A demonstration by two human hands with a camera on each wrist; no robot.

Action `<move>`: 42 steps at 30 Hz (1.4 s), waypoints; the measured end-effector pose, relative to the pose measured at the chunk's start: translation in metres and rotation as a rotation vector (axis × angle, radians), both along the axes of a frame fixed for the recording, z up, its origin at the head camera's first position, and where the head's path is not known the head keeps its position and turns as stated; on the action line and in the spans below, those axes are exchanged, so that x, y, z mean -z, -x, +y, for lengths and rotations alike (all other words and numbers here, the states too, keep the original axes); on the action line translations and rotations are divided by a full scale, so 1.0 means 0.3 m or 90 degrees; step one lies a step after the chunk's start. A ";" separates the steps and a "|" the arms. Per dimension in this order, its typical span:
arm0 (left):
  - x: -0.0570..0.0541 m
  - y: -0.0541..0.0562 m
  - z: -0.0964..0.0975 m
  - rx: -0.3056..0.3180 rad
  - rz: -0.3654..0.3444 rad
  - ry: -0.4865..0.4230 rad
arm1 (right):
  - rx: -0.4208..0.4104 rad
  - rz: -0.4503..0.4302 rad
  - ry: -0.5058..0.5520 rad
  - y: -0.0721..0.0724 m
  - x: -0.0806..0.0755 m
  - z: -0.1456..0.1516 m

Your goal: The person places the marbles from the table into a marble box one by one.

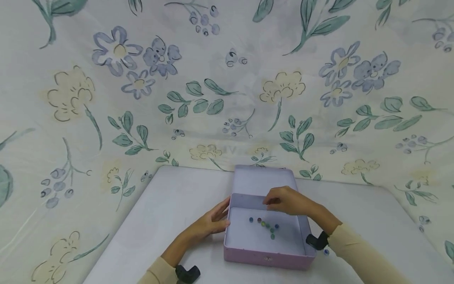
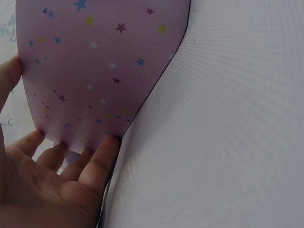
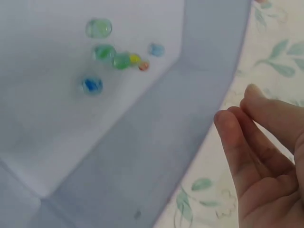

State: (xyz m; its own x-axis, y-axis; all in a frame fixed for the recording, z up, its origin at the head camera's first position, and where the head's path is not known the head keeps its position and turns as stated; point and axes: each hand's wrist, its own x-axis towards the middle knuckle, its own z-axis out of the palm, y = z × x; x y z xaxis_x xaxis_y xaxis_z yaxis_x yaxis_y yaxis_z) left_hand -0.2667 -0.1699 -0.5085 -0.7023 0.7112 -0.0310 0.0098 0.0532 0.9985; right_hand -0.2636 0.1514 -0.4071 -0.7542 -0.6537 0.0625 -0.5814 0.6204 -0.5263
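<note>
A shallow purple metal box (image 1: 268,257), its lid (image 1: 262,177) folded back, holds several small glass marbles in green, blue, yellow and reddish tones, among them a blue marble (image 3: 92,85). Against the box's left side rests my left hand (image 1: 209,223). In the left wrist view its fingertips press on the star-printed side wall (image 2: 102,61), with the fingers mostly straight. Over the far right part of the box hovers my right hand (image 1: 287,200), fingers loosely bent. Thumb and fingertips come near each other in the right wrist view, and no marble shows between them.
The box stands on a white tabletop (image 1: 184,189). Outside it, close to the right wrist, lies a single blue marble (image 1: 326,252). Behind the table hangs a floral cloth (image 1: 227,98). Each wrist wears a black camera mount (image 1: 188,273).
</note>
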 end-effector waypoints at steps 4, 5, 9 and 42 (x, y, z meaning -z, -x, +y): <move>-0.005 -0.005 -0.002 0.000 -0.003 0.003 | 0.015 0.023 0.004 -0.022 -0.025 0.050; -0.006 -0.007 -0.002 0.000 -0.005 0.003 | 0.020 0.028 0.004 -0.030 -0.030 0.062; -0.005 -0.011 -0.002 -0.001 -0.008 0.003 | 0.036 0.054 0.010 -0.064 -0.049 0.111; -0.003 -0.023 0.012 -0.013 -0.008 0.004 | 0.164 -0.008 0.064 -0.286 0.102 0.447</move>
State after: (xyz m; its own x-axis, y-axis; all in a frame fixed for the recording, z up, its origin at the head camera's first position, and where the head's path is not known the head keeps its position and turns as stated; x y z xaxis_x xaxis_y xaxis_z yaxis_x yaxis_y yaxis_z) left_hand -0.2598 -0.1663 -0.5076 -0.7166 0.6961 -0.0445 -0.0045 0.0591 0.9982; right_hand -0.1779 0.2855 -0.4377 -0.8956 -0.4317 0.1074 -0.4048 0.6907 -0.5992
